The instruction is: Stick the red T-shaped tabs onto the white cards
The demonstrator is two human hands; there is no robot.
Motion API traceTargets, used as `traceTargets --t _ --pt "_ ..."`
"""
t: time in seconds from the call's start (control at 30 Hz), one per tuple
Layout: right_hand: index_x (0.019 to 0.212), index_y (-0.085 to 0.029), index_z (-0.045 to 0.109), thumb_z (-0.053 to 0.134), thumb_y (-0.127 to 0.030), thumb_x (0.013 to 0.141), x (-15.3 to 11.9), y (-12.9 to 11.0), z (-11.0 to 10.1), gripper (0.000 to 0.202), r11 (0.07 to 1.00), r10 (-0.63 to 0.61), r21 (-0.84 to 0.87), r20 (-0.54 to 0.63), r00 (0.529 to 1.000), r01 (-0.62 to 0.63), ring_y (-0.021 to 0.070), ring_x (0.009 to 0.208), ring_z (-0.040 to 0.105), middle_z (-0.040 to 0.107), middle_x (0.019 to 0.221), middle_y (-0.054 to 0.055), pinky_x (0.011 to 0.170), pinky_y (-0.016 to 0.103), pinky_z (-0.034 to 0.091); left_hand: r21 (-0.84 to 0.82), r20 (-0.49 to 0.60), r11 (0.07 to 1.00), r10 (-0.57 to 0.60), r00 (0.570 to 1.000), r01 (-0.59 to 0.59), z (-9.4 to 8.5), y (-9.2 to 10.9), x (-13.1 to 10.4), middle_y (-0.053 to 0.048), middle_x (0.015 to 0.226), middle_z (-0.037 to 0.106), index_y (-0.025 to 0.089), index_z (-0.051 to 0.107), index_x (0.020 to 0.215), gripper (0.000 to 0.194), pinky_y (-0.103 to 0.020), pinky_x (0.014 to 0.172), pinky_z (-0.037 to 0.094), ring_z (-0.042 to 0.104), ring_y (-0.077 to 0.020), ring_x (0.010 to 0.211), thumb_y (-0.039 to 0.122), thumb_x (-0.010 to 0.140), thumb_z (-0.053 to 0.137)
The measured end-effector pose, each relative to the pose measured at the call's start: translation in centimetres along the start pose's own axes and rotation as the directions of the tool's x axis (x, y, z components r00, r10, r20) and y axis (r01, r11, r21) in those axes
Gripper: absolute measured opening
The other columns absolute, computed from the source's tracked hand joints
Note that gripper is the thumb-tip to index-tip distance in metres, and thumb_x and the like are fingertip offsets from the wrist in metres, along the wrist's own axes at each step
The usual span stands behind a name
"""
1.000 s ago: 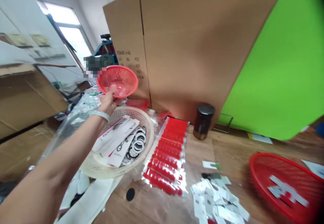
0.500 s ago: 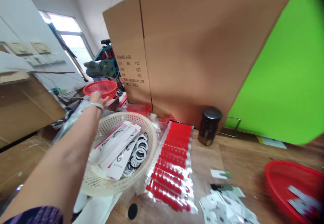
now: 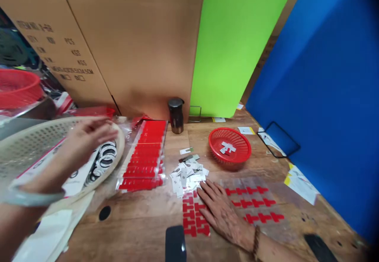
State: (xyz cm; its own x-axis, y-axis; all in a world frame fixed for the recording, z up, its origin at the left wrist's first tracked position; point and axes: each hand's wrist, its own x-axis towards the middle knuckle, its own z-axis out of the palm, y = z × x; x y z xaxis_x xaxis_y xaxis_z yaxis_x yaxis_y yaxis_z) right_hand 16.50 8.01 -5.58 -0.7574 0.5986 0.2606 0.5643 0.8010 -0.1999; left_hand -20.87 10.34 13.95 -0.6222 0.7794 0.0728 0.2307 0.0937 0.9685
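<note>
My left hand (image 3: 89, 135), with a pale bangle on its wrist, hangs over a cream plastic basket (image 3: 120, 145). It is a little blurred, its fingers are stretched out, and nothing shows in them. White cards (image 3: 78, 183) and black-and-white rings (image 3: 107, 154) lie in that basket. My right hand (image 3: 220, 214), a beaded bracelet at its wrist, rests flat with fingers spread on a clear sheet of red adhesive shapes (image 3: 189, 214), covering part of it. Just beyond its fingertips is a loose pile of small white-and-silver pieces (image 3: 186, 173).
A stack of red sheets (image 3: 148, 155) lies beside the cream basket. Behind stand a dark lidded jar (image 3: 176, 116), cardboard (image 3: 133, 49) and green (image 3: 227, 45) and blue (image 3: 319, 96) panels. A red basket (image 3: 248, 151) holds several pieces. A dark object (image 3: 175, 244) sits at the front edge.
My view has swung right. My left hand has come back from the red basket at the far left to above the cream basket. My right hand has come into view.
</note>
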Motion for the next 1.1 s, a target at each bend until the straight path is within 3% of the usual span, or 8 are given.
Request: traceTargets --t 0.1,0.17,0.23,0.4,0.53,0.9,1.0,1.1 --pt "0.133 -0.017 0.046 0.05 -0.026 0.089 0.1 -0.7 0.2 0.045 0.999 0.038 0.003 -0.011 0.999 -0.038 0.0302 0.129 0.04 0.05 0.137 0.014 0.101 0.052 0.04 0.165 0.268 0.983 0.029 0.963 -0.076 3.7 -4.8 -7.8 -0.006 0.086 0.071 0.018 0.067 0.095 0.033 -0.043 0.086 0.051 0.067 -0.0253 0.084 0.031 0.066 0.073" --pt "0.131 -0.016 0.047 0.051 -0.027 0.089 0.1 -1.0 0.1 0.043 0.997 0.075 0.035 -0.013 0.997 -0.074 0.0314 0.128 0.041 0.051 0.135 0.015 0.1 0.053 0.04 0.208 0.406 0.968 0.044 0.913 -0.139 6.2 -8.2 -12.8 -0.009 0.102 0.071 0.022 0.067 0.102 0.03 -0.044 0.093 0.047 0.064 -0.0277 0.099 0.034 0.074 0.065" --pt "0.128 -0.017 0.049 0.052 -0.027 0.089 0.2 -1.1 -0.5 0.04 0.99 0.094 0.111 -0.019 0.995 -0.091 0.0306 0.128 0.041 0.051 0.134 0.014 0.101 0.051 0.04 0.252 0.475 0.938 0.095 0.875 -0.239 8.6 -10.9 -17.2 -0.011 0.117 0.065 0.024 0.063 0.111 0.033 -0.048 0.098 0.043 0.059 -0.0293 0.111 0.033 0.08 0.059" --pt "0.113 -0.018 0.056 0.047 -0.019 0.09 1.0 0.1 -2.6 0.025 0.903 0.17 0.407 -0.045 0.984 -0.137 0.0196 0.109 0.056 0.061 0.115 0.01 0.093 0.034 0.046 0.356 0.633 0.738 0.261 0.729 -0.573 12.0 -14.6 -23.8 -0.013 0.134 0.054 0.024 0.056 0.123 0.043 -0.059 0.105 0.031 0.041 -0.0337 0.13 0.029 0.08 0.059" --pt "0.101 -0.014 0.059 0.044 -0.017 0.09 2.6 1.4 -3.1 0.019 0.844 0.357 0.446 -0.052 0.933 -0.298 0.017 0.088 0.06 0.063 0.097 0.008 0.081 0.028 0.047 0.409 0.682 0.624 0.276 0.678 -0.666 12.0 -15.9 -25.7 -0.015 0.138 0.049 0.022 0.051 0.129 0.05 -0.063 0.103 0.032 0.035 -0.0378 0.133 0.027 0.08 0.06" --pt "0.075 -0.017 0.052 0.056 -0.01 0.073 5.5 3.0 -0.3 0.008 0.829 0.369 0.465 -0.039 0.929 -0.31 0.0161 0.074 0.05 0.055 0.078 0.002 0.068 0.026 0.039 0.441 0.649 0.51 0.388 0.655 -0.739 11.4 -16.3 -26.3 -0.012 0.135 0.053 0.022 0.051 0.128 0.043 -0.056 0.102 0.037 0.041 -0.0303 0.13 0.021 0.085 0.054" --pt "0.069 -0.018 0.048 0.052 -0.009 0.074 5.2 3.9 -0.7 0.011 0.803 0.352 0.519 -0.016 0.936 -0.293 0.0124 0.061 0.048 0.052 0.065 -0.003 0.057 0.022 0.036 0.433 0.604 0.601 0.359 0.711 -0.671 11.6 -15.7 -25.6 -0.011 0.125 0.061 0.022 0.061 0.116 0.032 -0.058 0.103 0.034 0.049 -0.0307 0.122 0.024 0.084 0.056" --pt "0.071 -0.018 0.047 0.049 -0.009 0.078 3.8 4.0 -2.4 0.011 0.796 0.327 0.55 -0.043 0.944 -0.251 0.0125 0.063 0.049 0.052 0.067 -0.002 0.059 0.022 0.037 0.418 0.475 0.796 0.218 0.852 -0.437 12.3 -13.7 -24.9 -0.013 0.113 0.067 0.02 0.065 0.108 0.028 -0.054 0.097 0.041 0.059 -0.0302 0.108 0.03 0.083 0.057"
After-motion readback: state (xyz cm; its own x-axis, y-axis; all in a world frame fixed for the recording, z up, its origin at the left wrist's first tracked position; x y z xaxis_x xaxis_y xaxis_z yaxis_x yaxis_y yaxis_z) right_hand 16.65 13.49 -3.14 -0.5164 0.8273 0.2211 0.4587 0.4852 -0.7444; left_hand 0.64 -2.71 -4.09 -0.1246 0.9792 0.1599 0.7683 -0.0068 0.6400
